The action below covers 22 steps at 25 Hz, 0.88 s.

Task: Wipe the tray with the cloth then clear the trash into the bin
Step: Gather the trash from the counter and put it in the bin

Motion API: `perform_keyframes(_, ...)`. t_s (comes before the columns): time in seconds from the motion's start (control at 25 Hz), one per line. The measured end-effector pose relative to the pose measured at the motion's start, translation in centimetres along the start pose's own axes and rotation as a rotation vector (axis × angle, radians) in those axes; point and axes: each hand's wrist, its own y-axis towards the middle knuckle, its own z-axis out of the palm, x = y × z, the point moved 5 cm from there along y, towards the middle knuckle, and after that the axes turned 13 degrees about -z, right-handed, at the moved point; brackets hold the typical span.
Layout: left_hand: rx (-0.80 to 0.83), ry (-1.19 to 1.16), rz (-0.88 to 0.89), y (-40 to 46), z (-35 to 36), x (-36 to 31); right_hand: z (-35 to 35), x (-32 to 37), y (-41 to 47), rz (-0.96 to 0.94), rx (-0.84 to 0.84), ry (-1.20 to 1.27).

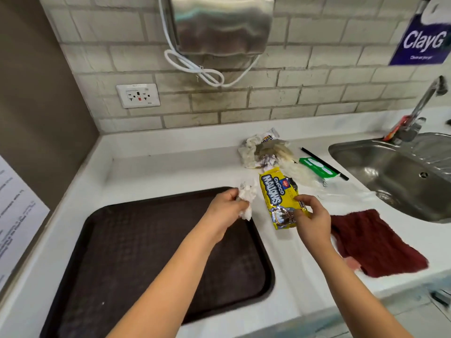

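Observation:
A dark brown tray (136,252) lies on the white counter at the left, bare of trash. My left hand (225,211) grips a crumpled white tissue (247,195) over the tray's far right corner. My right hand (312,219) pinches the near edge of a yellow Choco Mallows wrapper (274,191) that lies on the counter right of the tray. A dark red cloth (373,242) lies flat to the right of my right hand. More trash sits behind: crumpled wrappers (258,150), clear plastic (302,174), a green packet (318,168), a black straw (324,163). No bin is in view.
A steel sink (395,172) with a tap (424,103) is set into the counter at the right. A metal hand dryer (220,25) hangs on the tiled wall above, with a socket (138,95) to its left. A paper notice (14,215) is at the left wall.

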Motion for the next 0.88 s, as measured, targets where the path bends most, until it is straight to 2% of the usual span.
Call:
perform_keyframes(0.16,0.009,-0.003,0.02,-3.6,5.0,1.4,-4.8,-0.2,-2.0,-0.016,0.003,0.028)
perform_keyframes(0.32,-0.001,-0.036,0.004,-8.2,11.5,5.7,-12.4,-3.4,-6.4,-0.013,0.028,0.056)
perform_keyframes(0.48,-0.017,-0.073,-0.159,-12.0,18.0,13.8,-19.4,-8.7,-11.5,0.0,-0.042,0.112)
perform_keyframes(0.6,-0.009,-0.043,-0.34,-13.9,21.0,20.8,-22.8,-13.6,-16.3,0.092,-0.05,0.06)
perform_keyframes(0.76,-0.054,-0.053,-0.511,-12.9,22.3,28.9,-24.9,-20.5,-23.0,0.224,0.029,-0.091)
perform_keyframes(0.88,-0.044,0.108,-0.571,-9.6,22.8,34.0,-25.6,-26.0,-26.9,0.392,0.088,-0.222)
